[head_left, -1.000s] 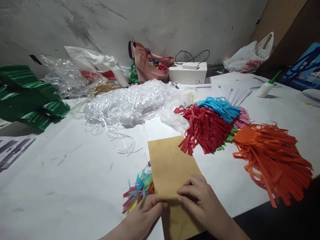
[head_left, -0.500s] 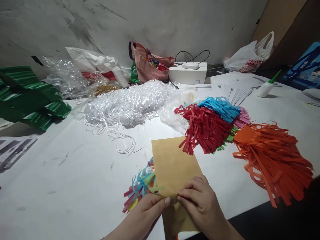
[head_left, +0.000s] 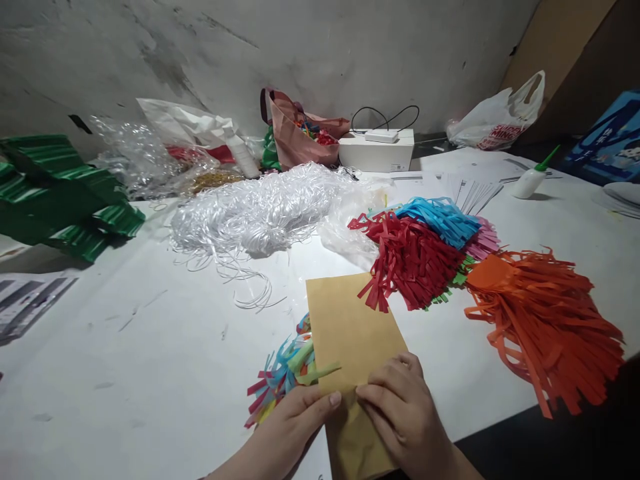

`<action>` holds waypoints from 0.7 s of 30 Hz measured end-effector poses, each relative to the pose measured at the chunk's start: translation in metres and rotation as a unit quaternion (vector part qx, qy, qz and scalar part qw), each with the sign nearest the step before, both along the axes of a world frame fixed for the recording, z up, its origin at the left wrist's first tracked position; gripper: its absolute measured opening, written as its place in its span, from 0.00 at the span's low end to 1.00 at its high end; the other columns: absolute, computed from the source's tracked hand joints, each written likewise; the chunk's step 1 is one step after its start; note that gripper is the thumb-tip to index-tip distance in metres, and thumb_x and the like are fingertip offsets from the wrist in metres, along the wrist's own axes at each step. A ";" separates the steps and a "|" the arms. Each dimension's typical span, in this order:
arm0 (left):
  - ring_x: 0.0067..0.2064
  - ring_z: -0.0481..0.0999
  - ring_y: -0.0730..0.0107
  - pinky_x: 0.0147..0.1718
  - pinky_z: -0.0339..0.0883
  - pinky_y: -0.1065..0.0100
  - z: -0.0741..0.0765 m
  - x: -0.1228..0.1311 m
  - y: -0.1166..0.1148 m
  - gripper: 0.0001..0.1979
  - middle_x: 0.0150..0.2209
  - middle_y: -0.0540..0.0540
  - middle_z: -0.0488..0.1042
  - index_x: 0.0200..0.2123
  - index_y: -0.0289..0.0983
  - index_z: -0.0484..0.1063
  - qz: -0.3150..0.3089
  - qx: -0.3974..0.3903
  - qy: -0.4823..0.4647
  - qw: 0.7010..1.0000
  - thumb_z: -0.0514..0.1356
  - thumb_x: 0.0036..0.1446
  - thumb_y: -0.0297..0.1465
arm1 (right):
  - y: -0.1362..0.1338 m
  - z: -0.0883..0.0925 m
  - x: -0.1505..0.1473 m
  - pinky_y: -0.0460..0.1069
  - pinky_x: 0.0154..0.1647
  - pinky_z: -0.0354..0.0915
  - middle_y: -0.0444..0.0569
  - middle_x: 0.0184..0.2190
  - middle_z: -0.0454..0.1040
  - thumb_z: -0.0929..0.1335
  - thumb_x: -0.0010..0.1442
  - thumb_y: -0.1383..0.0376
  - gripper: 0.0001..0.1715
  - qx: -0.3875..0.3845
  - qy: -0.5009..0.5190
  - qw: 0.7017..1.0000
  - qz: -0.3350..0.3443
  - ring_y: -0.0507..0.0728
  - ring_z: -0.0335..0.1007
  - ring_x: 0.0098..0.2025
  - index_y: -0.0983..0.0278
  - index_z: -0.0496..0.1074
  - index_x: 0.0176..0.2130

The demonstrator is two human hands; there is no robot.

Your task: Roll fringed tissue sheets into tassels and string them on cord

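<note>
A tan paper sheet (head_left: 350, 333) lies on the white table (head_left: 150, 360) at the near edge. My left hand (head_left: 295, 420) pinches its left edge with the fingers closed. My right hand (head_left: 400, 413) presses on the sheet's lower part, fingers curled on the paper. A bundle of mixed-colour fringed paper strips (head_left: 280, 380) sticks out from under the sheet's left side, and one green strip lies over the edge.
Piles of fringed paper lie to the right: red (head_left: 410, 257), blue (head_left: 440, 217), orange (head_left: 545, 320). A heap of white plastic string (head_left: 260, 213) sits at centre. Green corrugated sheets (head_left: 55, 193) are far left. A white box (head_left: 377, 150), bags and a glue bottle (head_left: 533, 179) stand behind.
The tan sheet has shifted slightly right, so more of the coloured strips show at its left edge. Both hands have stayed on the sheet's near part.
</note>
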State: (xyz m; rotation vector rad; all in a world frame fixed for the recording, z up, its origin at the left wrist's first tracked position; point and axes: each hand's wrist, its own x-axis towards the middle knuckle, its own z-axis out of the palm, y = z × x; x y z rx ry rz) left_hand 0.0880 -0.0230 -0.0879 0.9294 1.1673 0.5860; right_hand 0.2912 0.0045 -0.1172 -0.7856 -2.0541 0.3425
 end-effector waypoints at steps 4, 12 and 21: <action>0.47 0.78 0.56 0.55 0.67 0.59 0.001 0.000 0.001 0.18 0.43 0.49 0.83 0.43 0.44 0.83 -0.007 0.010 -0.008 1.000 0.60 0.61 0.47 | 0.001 -0.001 -0.001 0.54 0.42 0.60 0.46 0.30 0.72 0.63 0.66 0.74 0.09 -0.018 -0.007 1.000 0.010 0.55 0.66 0.32 0.63 0.70 0.38; 0.37 0.77 0.58 0.39 0.71 0.65 -0.002 -0.004 -0.003 0.22 0.31 0.49 0.80 0.31 0.40 0.80 0.024 0.023 0.115 0.993 0.57 0.61 0.51 | -0.011 0.003 0.017 0.50 0.38 0.65 0.47 0.34 0.67 0.60 0.72 0.63 0.09 -0.171 0.116 0.974 0.087 0.56 0.67 0.37 0.60 0.66 0.39; 0.41 0.77 0.60 0.44 0.66 0.66 0.040 -0.037 -0.044 0.24 0.36 0.47 0.81 0.37 0.39 0.77 0.054 0.131 0.196 0.970 0.53 0.63 0.52 | -0.028 0.026 0.029 0.49 0.31 0.71 0.47 0.28 0.69 0.68 0.65 0.56 0.10 -0.285 0.279 0.911 0.106 0.57 0.71 0.31 0.58 0.69 0.34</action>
